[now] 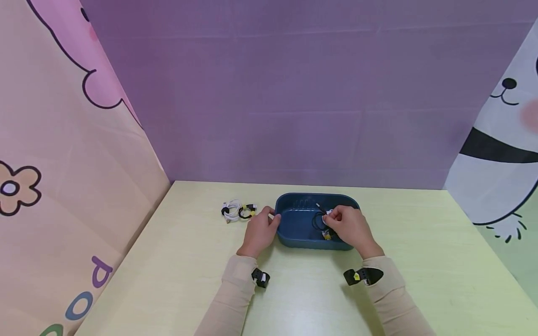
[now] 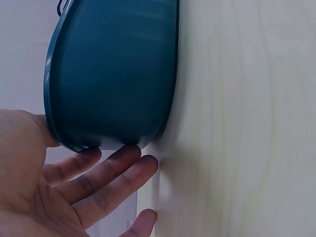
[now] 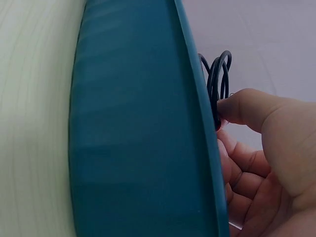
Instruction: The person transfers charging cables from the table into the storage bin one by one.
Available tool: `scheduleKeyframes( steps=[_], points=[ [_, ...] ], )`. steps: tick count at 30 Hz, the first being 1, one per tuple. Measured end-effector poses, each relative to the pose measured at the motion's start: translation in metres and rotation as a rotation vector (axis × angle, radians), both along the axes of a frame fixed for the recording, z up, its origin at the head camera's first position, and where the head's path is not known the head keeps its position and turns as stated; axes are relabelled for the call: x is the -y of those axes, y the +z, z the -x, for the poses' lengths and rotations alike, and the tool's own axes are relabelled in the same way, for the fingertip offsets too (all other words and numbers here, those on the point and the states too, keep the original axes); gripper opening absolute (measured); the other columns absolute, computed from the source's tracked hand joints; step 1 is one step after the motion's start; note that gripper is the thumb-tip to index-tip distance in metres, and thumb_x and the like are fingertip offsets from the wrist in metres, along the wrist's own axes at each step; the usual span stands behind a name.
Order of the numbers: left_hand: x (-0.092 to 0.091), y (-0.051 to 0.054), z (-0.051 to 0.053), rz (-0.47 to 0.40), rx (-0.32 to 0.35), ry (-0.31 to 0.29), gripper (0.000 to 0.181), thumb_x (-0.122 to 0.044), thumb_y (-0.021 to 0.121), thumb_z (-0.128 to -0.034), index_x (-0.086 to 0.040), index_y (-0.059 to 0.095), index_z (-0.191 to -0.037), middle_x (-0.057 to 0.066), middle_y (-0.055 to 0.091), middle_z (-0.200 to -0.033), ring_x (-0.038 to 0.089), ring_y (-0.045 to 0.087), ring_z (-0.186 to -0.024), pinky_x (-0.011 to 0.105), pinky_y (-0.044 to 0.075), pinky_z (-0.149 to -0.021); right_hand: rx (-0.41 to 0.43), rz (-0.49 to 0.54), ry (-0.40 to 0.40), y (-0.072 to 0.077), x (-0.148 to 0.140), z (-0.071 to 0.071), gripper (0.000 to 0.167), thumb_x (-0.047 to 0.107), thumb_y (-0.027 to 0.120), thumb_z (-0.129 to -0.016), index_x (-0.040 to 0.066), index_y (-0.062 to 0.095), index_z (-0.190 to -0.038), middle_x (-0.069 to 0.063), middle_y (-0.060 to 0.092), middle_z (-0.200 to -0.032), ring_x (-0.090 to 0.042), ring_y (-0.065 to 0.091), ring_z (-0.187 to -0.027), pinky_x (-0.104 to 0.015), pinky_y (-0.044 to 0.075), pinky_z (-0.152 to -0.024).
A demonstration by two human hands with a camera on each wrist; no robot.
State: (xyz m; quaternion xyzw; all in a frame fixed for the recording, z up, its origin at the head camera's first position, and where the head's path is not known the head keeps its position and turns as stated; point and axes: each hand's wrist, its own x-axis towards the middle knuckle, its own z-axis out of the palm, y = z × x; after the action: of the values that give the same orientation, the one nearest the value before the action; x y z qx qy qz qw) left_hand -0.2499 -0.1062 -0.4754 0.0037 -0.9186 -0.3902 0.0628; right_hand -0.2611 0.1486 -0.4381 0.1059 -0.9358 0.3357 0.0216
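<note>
A dark blue bin [image 1: 300, 243] stands on the table, its wall filling much of both wrist views. The left hand [image 1: 259, 231] touches the bin's left end, thumb near the rim and fingers against the outer wall [image 2: 113, 74]. Over the bin's right part, the right hand [image 1: 350, 227] pinches a coiled black cable [image 1: 318, 221] between thumb and fingers. The same coil [image 3: 217, 79] shows above the rim in the right wrist view. A small yellow piece [image 1: 327, 235] lies below the coil; what it belongs to cannot be told.
Left of the bin, a coiled white cable [image 1: 232, 210] lies beside a black and yellow one [image 1: 248, 213] on the pale table [image 1: 302, 298]. A purple cloth [image 1: 302, 93] hangs behind the table, with printed cloths at both sides.
</note>
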Motion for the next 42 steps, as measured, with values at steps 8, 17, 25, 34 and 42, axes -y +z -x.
scheduleKeyframes(
  steps=[8, 17, 25, 34, 42],
  points=[
    [0.000, 0.001, -0.001, 0.001, 0.009, 0.004, 0.030, -0.030, 0.057, -0.1050, -0.006, 0.063, -0.123, 0.007, 0.071, -0.086, 0.017, 0.060, -0.071, 0.028, 0.048, -0.065, 0.011, -0.021, 0.000, -0.006, 0.006, 0.001, 0.022, 0.029, 0.070, -0.097, 0.009, 0.068, -0.087, -0.001, 0.061, -0.071, -0.017, 0.051, -0.065, -0.029, 0.038, -0.058],
    [0.001, -0.001, 0.000, 0.008, 0.005, 0.011, 0.029, -0.030, 0.058, -0.1048, -0.007, 0.063, -0.122, 0.006, 0.071, -0.085, 0.017, 0.060, -0.070, 0.028, 0.048, -0.064, 0.021, -0.022, 0.002, -0.010, 0.013, -0.001, 0.023, 0.031, 0.071, -0.096, 0.011, 0.067, -0.087, 0.000, 0.059, -0.067, -0.015, 0.052, -0.059, -0.029, 0.037, -0.054],
    [0.003, -0.002, -0.001, 0.002, -0.014, 0.002, 0.029, -0.029, 0.058, -0.1047, -0.007, 0.064, -0.121, 0.007, 0.072, -0.084, 0.016, 0.061, -0.069, 0.029, 0.048, -0.064, -0.001, -0.060, -0.009, -0.014, 0.018, -0.001, 0.023, 0.032, 0.071, -0.096, 0.011, 0.066, -0.087, 0.001, 0.059, -0.066, -0.015, 0.052, -0.058, -0.029, 0.037, -0.052],
    [0.003, -0.004, -0.001, -0.006, -0.048, -0.019, 0.028, -0.028, 0.058, -0.1046, -0.006, 0.064, -0.120, 0.007, 0.072, -0.083, 0.014, 0.060, -0.066, 0.030, 0.046, -0.063, -0.012, -0.092, -0.011, -0.020, 0.018, -0.001, 0.022, 0.031, 0.072, -0.096, 0.012, 0.065, -0.085, 0.001, 0.059, -0.068, -0.015, 0.052, -0.061, -0.028, 0.037, -0.053],
    [0.000, -0.005, 0.001, 0.009, -0.049, -0.020, 0.029, -0.029, 0.058, -0.1047, -0.005, 0.064, -0.120, 0.007, 0.073, -0.084, 0.015, 0.061, -0.067, 0.029, 0.047, -0.063, -0.005, -0.105, -0.012, -0.020, 0.016, 0.000, 0.023, 0.032, 0.071, -0.095, 0.015, 0.064, -0.081, 0.004, 0.053, -0.061, -0.015, 0.050, -0.057, -0.048, 0.052, -0.095]
  ],
)
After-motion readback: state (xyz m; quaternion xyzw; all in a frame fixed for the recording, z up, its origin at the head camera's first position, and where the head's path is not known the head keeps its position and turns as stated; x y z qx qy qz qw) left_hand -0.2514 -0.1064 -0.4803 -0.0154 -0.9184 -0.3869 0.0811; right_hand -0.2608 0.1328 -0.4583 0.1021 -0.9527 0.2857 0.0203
